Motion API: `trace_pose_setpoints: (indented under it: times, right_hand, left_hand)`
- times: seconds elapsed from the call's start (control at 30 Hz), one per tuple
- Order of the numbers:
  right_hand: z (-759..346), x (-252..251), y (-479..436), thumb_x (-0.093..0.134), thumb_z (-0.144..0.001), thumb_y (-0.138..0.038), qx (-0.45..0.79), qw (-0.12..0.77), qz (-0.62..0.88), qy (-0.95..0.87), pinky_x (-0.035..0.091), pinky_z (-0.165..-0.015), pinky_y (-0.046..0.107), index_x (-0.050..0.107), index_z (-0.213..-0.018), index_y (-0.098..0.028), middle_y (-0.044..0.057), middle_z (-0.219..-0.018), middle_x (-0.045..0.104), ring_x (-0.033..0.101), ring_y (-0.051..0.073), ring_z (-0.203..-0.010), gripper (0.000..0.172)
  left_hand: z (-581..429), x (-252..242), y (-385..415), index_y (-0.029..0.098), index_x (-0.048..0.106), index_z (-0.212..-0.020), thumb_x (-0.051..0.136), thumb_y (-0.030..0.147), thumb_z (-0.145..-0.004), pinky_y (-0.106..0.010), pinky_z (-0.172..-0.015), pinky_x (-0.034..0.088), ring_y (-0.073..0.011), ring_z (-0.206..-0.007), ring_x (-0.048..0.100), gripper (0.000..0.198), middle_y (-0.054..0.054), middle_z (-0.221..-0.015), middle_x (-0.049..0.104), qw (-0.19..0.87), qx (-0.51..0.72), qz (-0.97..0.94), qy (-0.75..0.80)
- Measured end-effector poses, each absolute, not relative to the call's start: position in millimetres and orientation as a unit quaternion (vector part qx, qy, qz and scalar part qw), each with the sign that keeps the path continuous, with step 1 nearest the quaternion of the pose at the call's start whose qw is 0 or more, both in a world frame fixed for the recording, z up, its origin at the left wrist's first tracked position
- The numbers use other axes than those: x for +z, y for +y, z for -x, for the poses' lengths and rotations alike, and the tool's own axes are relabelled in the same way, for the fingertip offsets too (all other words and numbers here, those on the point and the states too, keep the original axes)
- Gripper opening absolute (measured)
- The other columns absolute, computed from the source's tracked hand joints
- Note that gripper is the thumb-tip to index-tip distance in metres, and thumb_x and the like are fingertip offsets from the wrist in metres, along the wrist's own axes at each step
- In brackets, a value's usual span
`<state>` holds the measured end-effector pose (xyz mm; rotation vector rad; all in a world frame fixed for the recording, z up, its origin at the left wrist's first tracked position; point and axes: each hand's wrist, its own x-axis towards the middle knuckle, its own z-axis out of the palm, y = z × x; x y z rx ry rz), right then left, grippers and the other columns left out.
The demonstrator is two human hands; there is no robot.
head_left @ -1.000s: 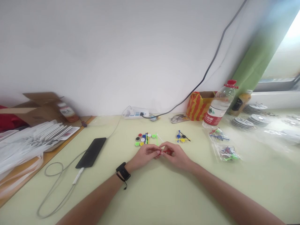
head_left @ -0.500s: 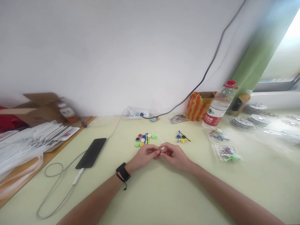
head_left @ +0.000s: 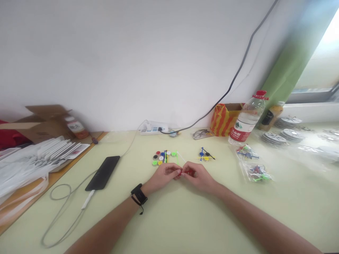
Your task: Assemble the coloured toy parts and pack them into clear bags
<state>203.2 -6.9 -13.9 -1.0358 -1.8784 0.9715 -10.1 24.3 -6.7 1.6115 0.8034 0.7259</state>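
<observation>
A plain white wall (head_left: 132, 63) closes off the back edge of a smooth, pale green tabletop (head_left: 169, 225) behind a tall clear plastic bottle (head_left: 243, 128) with a red cap; a broad stretch of surface opens between the forearms, left of that bottle. Also left of it and nearer the camera, the left hand (head_left: 164, 177), above a black wristwatch (head_left: 139, 193), and the right hand (head_left: 200, 178) meet, fingers bent, pinching a small, partly hidden red piece (head_left: 189, 172).
</observation>
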Motion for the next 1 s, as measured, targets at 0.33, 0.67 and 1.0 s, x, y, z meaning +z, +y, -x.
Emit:
trace_pose_setpoints:
  times: [0.33, 0.67, 1.0]
  right_hand:
    - [-205, -7, -11, 0.044, -0.102, -0.031, 0.343, 0.356, 0.424, -0.759, 0.039, -0.065, 0.027, 0.055, -0.091, -0.022, -0.001, -0.078, 0.058, 0.050, 0.015, -0.070, 0.018]
    - [-205, -7, -11, 0.044, -0.098, -0.025, 0.355, 0.370, 0.407, -0.756, 0.035, -0.059, 0.026, 0.056, -0.098, -0.023, -0.002, -0.077, 0.056, 0.047, 0.015, -0.066, 0.011]
    - [-207, -7, -12, 0.045, -0.097, -0.024, 0.353, 0.364, 0.407, -0.760, 0.033, -0.057, 0.025, 0.054, -0.097, -0.023, -0.002, -0.077, 0.055, 0.047, 0.015, -0.066, 0.009]
  left_hand:
    - [8, -2, 21, 0.016, 0.077, -0.103, 0.074, 0.040, -0.088, -0.032, -0.085, 0.058, -0.0208, -0.091, 0.070, 0.029, -0.010, -0.102, 0.076, 0.532, 0.313, -0.710, 0.339]
    - [8, -3, 22, 0.016, 0.076, -0.106, 0.076, 0.039, -0.086, -0.039, -0.094, 0.057, -0.0252, -0.101, 0.071, 0.031, -0.012, -0.108, 0.076, 0.535, 0.322, -0.709, 0.327]
    - [7, 0, 21, 0.016, 0.076, -0.106, 0.076, 0.040, -0.086, -0.037, -0.092, 0.057, -0.0246, -0.100, 0.072, 0.031, -0.013, -0.109, 0.076, 0.520, 0.347, -0.709, 0.326]
